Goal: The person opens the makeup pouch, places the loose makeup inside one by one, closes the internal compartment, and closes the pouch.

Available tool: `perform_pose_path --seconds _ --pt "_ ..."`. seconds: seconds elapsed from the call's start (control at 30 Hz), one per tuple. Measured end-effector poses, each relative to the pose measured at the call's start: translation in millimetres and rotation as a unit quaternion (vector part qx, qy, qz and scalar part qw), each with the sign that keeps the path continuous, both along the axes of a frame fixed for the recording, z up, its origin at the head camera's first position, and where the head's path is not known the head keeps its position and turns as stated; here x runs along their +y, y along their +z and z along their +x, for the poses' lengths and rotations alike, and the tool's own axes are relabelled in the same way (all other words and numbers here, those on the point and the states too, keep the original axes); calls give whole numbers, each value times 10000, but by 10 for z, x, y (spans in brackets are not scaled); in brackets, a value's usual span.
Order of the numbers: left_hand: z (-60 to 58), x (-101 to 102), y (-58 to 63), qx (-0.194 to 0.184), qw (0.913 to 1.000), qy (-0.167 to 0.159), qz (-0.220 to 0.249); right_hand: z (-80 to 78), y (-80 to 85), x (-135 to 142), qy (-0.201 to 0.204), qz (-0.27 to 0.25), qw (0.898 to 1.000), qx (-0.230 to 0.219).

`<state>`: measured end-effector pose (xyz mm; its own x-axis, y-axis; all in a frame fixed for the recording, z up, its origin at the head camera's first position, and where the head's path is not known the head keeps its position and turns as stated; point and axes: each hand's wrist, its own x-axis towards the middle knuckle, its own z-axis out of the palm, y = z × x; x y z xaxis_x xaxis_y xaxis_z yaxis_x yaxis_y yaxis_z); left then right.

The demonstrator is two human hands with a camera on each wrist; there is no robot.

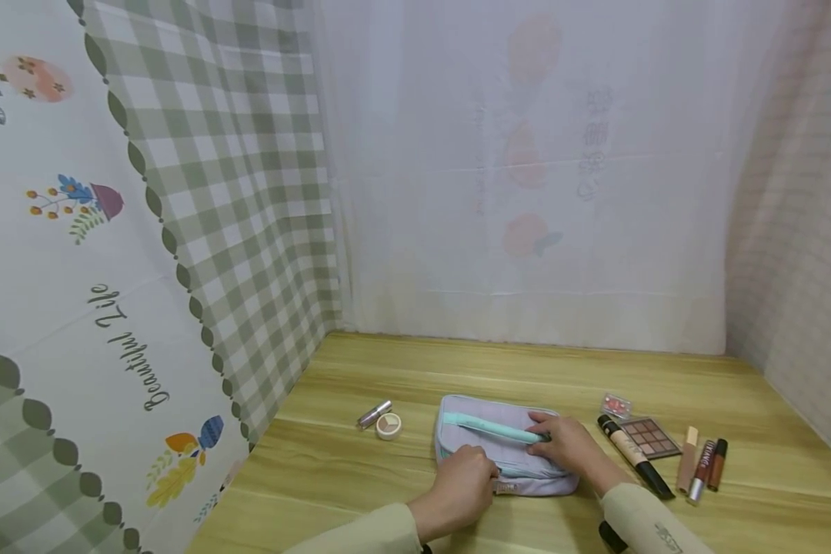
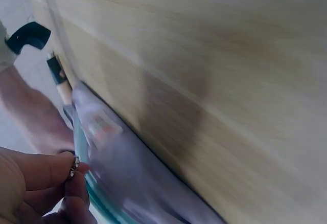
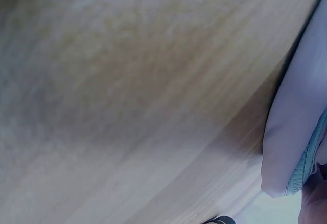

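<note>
Bag [image 1: 509, 454] is lying flat on the wood table [image 1: 332, 477], at five o'clock in my head view, showing pale purple sides and a blue-green handle [image 1: 488, 425]. From far away, I am watching the left hand [image 1: 462, 480] pinching a small shiny zip pull [image 2: 74, 166] at the bag's near side, about six o'clock. The right hand [image 1: 566, 443] is resting on the bag at three o'clock, its fingers lying over the handle's end. I am not managing to tell if they are curling round it.

With the bag as the clock's middle, a silver tube [image 1: 375, 415] and a little round pot [image 1: 388, 426] are sitting close together near nine o'clock. A small clear box [image 1: 617, 405] is showing red between two and three. A flat box [image 1: 651, 438] of brown squares is resting at three o'clock, with a long tube [image 1: 635, 455] lying just beside it. Three smaller tubes [image 1: 702, 471] are lying further out that way. White cloth [image 1: 422, 231] is hanging behind at twelve o'clock.
</note>
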<state>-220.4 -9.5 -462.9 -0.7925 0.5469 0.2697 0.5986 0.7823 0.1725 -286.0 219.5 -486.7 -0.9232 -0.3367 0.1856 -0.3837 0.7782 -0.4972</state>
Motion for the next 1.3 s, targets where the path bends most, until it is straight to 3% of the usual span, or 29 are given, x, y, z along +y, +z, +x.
perform_pose_path --seconds 0.17,0.3,0.4,0.57,0.73,0.9,1.0,1.1,1.3 --pt "-36 333 -5 401 9964 153 -735 0 1 18 50 14 9999 107" --pt "-55 523 11 327 9897 319 -1354 9 -2 31 53 23 9999 155" --pt "-52 551 46 96 9867 371 -1578 19 -10 31 43 22 9999 109" --pt "-131 429 105 40 9893 234 -1441 26 -7 30 75 -15 10000 23" --pt "-287 209 161 395 9918 -13 -1214 24 2 16 66 -20 10000 -68" --pt "-485 -27 130 596 9945 -33 -866 11 14 -9 21 -10 9999 -140" --pt "-616 -169 91 419 9968 -165 -659 0 18 -15 3 -28 9999 -169" --pt "-741 -295 54 -23 9979 -451 -457 -7 18 -10 27 -45 9999 -157" --pt "-916 -430 -28 -989 9901 -966 -236 -12 21 29 155 20 9999 15"
